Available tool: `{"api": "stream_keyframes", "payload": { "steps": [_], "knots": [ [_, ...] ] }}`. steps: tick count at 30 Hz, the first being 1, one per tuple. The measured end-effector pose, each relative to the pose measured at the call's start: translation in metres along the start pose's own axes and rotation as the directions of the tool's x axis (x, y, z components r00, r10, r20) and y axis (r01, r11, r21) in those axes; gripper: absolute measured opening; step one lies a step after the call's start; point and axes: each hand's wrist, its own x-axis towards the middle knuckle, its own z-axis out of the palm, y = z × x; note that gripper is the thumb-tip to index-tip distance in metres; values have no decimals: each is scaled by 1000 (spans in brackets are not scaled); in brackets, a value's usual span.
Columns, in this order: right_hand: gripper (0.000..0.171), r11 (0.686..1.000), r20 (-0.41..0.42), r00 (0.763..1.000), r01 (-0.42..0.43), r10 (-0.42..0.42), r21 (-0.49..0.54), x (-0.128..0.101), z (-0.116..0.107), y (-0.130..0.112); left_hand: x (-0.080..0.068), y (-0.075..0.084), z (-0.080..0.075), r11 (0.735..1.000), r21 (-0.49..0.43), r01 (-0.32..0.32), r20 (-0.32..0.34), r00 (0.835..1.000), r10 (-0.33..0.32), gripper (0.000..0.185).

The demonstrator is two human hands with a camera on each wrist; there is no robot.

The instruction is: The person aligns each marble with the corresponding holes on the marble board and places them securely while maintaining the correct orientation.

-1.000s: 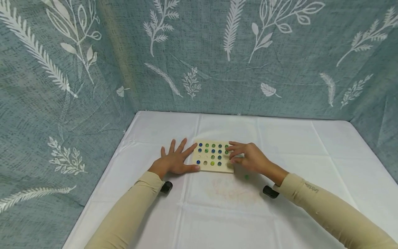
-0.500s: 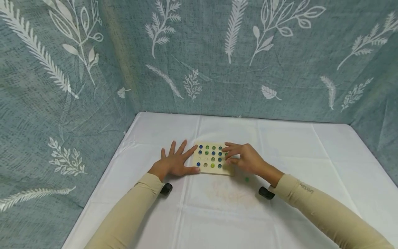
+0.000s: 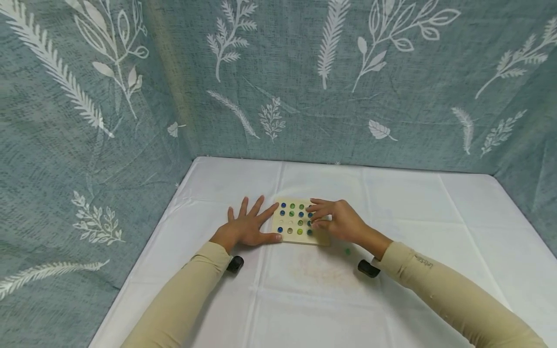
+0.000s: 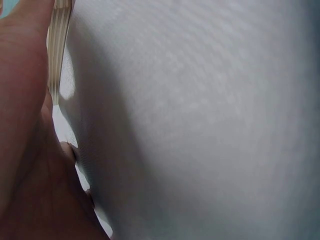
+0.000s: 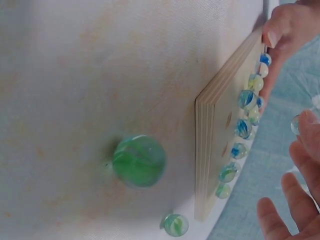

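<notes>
I've got the wooden marble board [image 3: 296,223] mid-table on the white cloth [image 3: 391,203], long edge running L-R across me. My left hand [image 3: 248,226] lies flat, fingers spread, thumb and index touching the board's left edge, bracing it, holding nothing. My right hand [image 3: 337,220] sits over the board's right end, fingers bent above the marbles in their holes [image 3: 291,213]. The right wrist cam shows a clear marble [image 5: 296,124] at the fingertips [image 5: 311,122], but can't tell if it's pinched. A loose green marble [image 5: 138,160] lies on the cloth just off the board's near edge, close below the right hand, another smaller-looking one [image 5: 175,224] beside it. Right hand is nearer both.
</notes>
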Motion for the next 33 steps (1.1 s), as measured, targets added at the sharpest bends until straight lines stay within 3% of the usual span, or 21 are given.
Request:
{"api": "stream_keyframes", "payload": {
  "steps": [27,33],
  "knots": [
    [15,1000,42,999,0,1,-29,20,13,-8,0,1,-1,1000,-7,-5,5,1000,6,98],
    [11,998,41,999,36,-34,-42,25,18,-9,-1,0,-1,1000,5,-2,-3,1000,2,96]
  ]
}}
